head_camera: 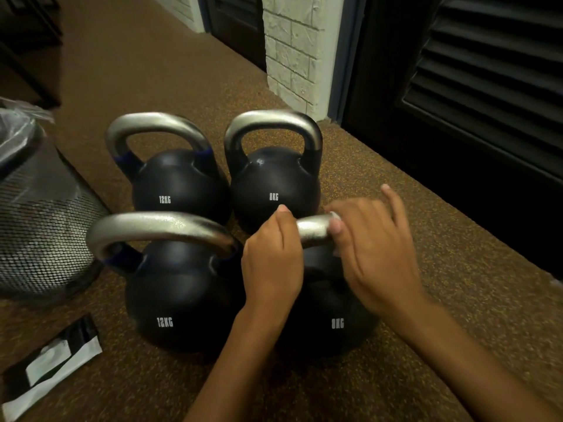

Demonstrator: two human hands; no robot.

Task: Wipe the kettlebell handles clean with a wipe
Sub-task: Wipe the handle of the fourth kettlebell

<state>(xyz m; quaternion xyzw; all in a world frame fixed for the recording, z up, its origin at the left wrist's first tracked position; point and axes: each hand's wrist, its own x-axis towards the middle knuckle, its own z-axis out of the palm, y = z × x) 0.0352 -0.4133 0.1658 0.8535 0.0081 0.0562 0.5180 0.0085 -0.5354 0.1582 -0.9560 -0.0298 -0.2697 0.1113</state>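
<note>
Several black kettlebells with silver handles stand on the brown floor: two marked 12KG on the left, far (pixel 179 181) and near (pixel 179 293), and two marked 8KG on the right, far (pixel 274 178) and near (pixel 332 312). My left hand (pixel 271 263) grips the left end of the near 8KG bell's handle (pixel 313 229). My right hand (pixel 374 251) wraps the handle's right part, holding a white wipe (pixel 335 217) against the metal; only a sliver of the wipe shows under the thumb, and the index finger sticks up.
A mesh waste bin (pixel 39 214) with a clear liner stands at the left. A black-and-white wipe packet (pixel 51 367) lies on the floor at the lower left. A white stone pillar (pixel 292 47) and dark louvred doors (pixel 487 86) close off the right.
</note>
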